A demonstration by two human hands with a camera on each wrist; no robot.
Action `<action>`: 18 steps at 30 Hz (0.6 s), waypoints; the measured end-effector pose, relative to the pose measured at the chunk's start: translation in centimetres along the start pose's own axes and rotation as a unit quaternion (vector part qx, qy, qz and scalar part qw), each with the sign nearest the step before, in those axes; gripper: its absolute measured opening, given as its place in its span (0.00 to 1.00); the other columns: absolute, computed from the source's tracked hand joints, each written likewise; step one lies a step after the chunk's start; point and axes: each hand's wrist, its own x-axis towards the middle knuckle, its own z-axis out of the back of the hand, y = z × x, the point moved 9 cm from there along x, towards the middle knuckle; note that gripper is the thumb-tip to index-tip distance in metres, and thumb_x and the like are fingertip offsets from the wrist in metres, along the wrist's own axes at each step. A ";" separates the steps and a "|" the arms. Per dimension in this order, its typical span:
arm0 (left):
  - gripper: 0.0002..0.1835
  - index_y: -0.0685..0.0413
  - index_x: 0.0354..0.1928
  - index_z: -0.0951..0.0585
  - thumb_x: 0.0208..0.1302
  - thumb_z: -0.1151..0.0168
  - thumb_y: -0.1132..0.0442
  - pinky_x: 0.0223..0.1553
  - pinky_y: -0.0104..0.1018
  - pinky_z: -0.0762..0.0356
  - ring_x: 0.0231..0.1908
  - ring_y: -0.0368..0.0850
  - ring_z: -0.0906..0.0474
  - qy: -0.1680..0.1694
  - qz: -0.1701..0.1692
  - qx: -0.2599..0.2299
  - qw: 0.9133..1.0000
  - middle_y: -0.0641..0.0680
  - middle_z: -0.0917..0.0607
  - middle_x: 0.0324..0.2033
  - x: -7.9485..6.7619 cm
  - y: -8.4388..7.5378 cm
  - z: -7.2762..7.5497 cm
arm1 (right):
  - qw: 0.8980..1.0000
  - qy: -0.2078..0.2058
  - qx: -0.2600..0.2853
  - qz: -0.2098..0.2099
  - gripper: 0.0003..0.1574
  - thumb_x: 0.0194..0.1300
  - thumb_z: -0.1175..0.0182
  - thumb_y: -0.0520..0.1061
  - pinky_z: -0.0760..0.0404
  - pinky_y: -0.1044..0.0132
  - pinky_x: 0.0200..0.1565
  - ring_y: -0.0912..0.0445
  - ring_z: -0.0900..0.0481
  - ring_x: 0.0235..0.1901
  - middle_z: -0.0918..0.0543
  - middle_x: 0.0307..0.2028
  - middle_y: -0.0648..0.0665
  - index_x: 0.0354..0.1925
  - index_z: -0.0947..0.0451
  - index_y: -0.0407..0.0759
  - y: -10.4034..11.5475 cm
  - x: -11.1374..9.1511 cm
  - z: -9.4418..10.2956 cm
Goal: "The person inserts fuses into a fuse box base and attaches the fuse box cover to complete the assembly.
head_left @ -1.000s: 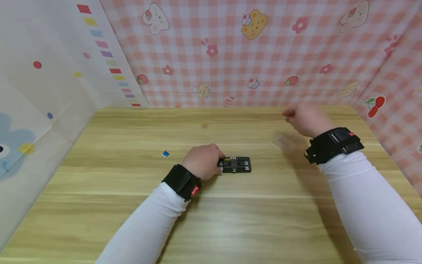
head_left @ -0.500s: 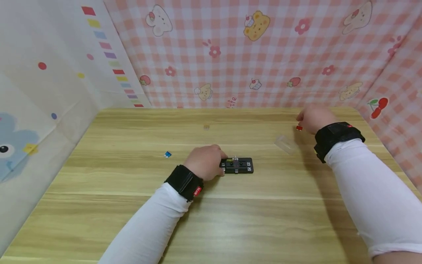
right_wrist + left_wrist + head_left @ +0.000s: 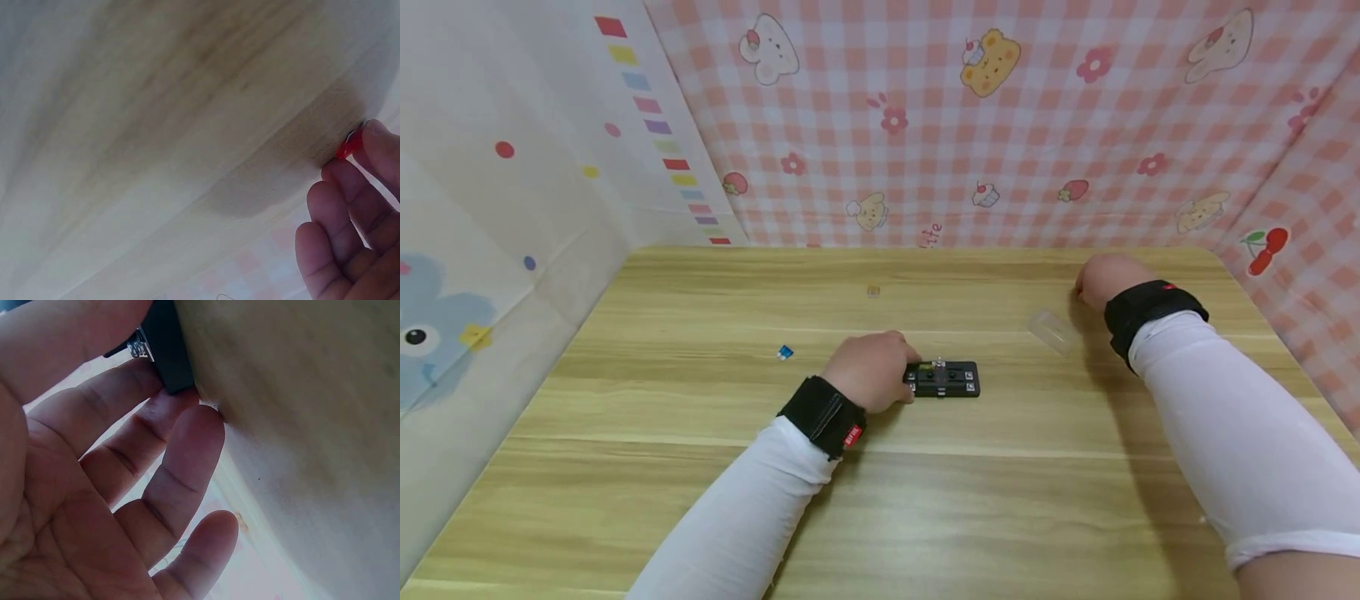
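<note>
In the head view my left hand grips the left end of a black fuse block, which lies flat near the middle of the table. The left wrist view shows the block's dark end between thumb and fingers. Toward the back right, my right hand is low at the tabletop. It pinches a small red blade fuse between thumb and index finger, seen in the right wrist view and hidden in the head view. A blue blade fuse lies left of my left hand.
A clear plastic cover lies on the wooden table between the block and my right hand. Farther back is a small pale, yellowish piece, possibly another fuse. A pink checked cloth rises behind the table's back edge.
My right hand has moved right and down to the tabletop. The red fuse, seen under its fingers half a second ago, is now hidden in the head view. My left hand stays on the block.
</note>
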 end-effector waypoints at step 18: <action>0.27 0.43 0.54 0.20 0.50 0.28 0.49 0.42 0.43 0.24 0.41 0.40 0.27 -0.002 0.000 0.003 1.000 0.47 0.21 0.48 0.0 0.0 0.1 | 1.000 0.006 -0.019 -0.011 0.12 0.58 0.47 0.35 0.26 0.47 0.40 0.46 0.26 0.30 0.18 0.35 0.34 0.34 0.16 0.38 0.6 0.1 0.0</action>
